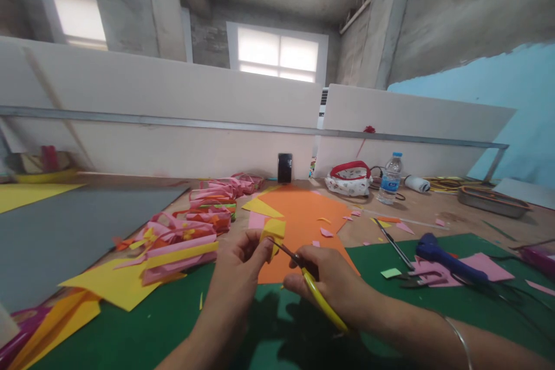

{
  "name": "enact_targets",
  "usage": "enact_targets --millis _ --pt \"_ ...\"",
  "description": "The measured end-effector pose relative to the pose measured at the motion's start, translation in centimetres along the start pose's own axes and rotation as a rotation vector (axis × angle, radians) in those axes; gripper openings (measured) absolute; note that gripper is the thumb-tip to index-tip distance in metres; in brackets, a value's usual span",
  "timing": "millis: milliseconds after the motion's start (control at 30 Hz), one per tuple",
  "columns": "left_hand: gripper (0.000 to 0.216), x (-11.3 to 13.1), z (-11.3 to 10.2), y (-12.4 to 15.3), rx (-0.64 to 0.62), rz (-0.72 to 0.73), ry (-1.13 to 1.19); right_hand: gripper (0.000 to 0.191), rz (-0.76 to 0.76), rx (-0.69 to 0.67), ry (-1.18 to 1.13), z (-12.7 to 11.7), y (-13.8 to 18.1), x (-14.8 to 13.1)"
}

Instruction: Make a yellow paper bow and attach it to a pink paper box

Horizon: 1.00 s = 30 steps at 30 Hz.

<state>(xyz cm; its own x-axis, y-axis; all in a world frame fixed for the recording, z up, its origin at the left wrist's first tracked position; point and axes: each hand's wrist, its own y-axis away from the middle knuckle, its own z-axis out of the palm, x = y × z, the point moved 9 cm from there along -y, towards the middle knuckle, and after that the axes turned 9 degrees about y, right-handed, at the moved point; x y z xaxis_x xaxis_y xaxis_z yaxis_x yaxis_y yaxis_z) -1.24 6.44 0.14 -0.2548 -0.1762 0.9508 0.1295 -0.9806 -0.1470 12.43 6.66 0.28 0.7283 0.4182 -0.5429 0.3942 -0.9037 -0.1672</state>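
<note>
The green mat lies bare just left of the hands, and the orange sheet beyond them is open but for small scraps. Left, a heap of pink and yellow paper blocks the way, with a grey board free behind it. Right, spare scissors and a blue glue gun with its cord crowd the surface, a bottle standing farther back.

I see my left hand pinching a small folded piece of yellow paper between its fingertips, while my right hand grips yellow-handled scissors, their blades touching the paper just beside those fingertips. Beyond the fingers lies an orange paper sheet on a green mat; a blue glue gun sits well to their right.
</note>
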Motion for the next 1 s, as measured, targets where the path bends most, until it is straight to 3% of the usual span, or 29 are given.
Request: enact_targets --millis 467,733,1000 --pt "0.023 -0.5 -0.2 -0.2 -0.003 -0.037 0.024 0.023 0.022 -0.035 0.020 -0.2 0.0 0.4" --pt "0.027 -2.6 -0.1 0.3 0.058 -0.259 0.205 0.027 0.003 -0.018 0.021 0.0 0.0 0.2" --pt "0.025 -2.8 0.4 0.5 0.044 -0.294 0.263 0.025 0.018 -0.021 0.025 0.0 -0.1 0.4"
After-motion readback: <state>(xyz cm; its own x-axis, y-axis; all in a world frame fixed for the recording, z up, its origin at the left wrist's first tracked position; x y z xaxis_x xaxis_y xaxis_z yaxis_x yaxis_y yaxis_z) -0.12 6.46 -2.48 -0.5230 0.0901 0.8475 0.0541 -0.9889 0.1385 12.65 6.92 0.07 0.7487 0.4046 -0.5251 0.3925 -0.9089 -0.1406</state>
